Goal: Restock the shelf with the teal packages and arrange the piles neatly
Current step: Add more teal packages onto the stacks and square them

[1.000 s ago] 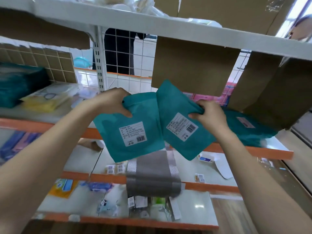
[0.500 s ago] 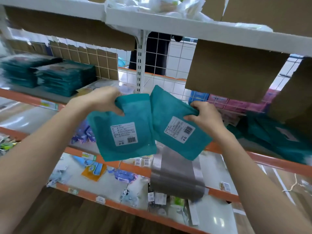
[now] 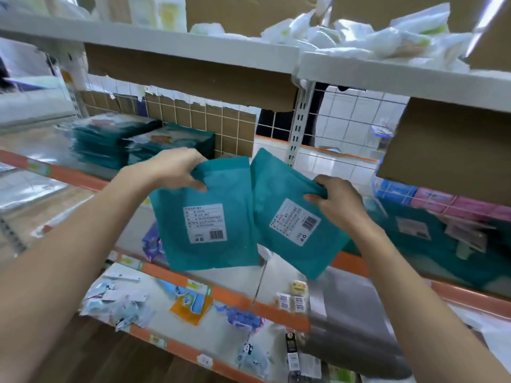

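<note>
My left hand (image 3: 172,168) grips the top edge of a teal package (image 3: 207,194) with a white barcode label, held up in front of the shelf. My right hand (image 3: 340,200) pinches the upper right corner of a second teal package (image 3: 279,186), tilted and touching the first. Two neat piles of teal packages (image 3: 116,139) stand on the orange-edged shelf (image 3: 74,176) to the left, behind my left hand. A loose heap of teal packages (image 3: 409,244) lies on the same shelf level at the right.
Brown cardboard flaps (image 3: 188,76) hang from the white upper shelf (image 3: 387,76). A white slotted upright (image 3: 297,125) divides the bays. Pink and blue packs (image 3: 437,200) sit at the right. Lower shelves hold small mixed items and a grey package (image 3: 354,322).
My view has swung left: the two teal piles on the left have come closer to centre. Both hands still hold their packages side by side, carried slightly leftward.
</note>
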